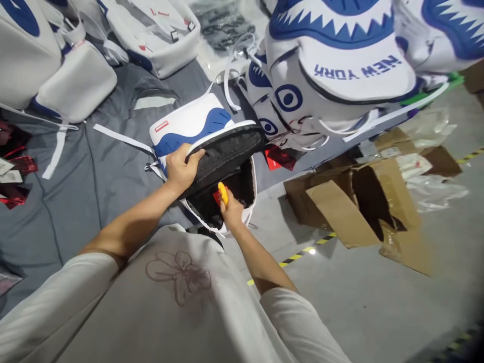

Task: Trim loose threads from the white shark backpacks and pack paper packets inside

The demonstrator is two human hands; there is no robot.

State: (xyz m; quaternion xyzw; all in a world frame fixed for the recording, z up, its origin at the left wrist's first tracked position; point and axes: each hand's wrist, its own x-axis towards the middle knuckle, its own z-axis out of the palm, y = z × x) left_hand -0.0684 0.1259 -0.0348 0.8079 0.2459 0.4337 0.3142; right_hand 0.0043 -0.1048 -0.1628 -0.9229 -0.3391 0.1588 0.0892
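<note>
A small white and blue bag [189, 123] lies at the table's edge with its zipped flap folded up, showing a black lining. My left hand [182, 170] grips the flap's rim, thumb on the lining side. Over the bag's dark opening, my right hand [231, 209] is closed around a yellow tool [223, 193], whose exact kind I cannot make out. Something red, perhaps a tag [217, 197], shows beside the yellow tool, partly covered by the fingers. A white strap [123, 138] stretches out from the bag's left side.
Large white and blue backpacks [350, 75] stand at the upper right; more white bags [77, 83] lie upper left. Grey cloth [124, 176] covers the table. An open cardboard box [359, 201] sits on the floor at right, near yellow-black tape [302, 254]. Red packets [17, 171] lie far left.
</note>
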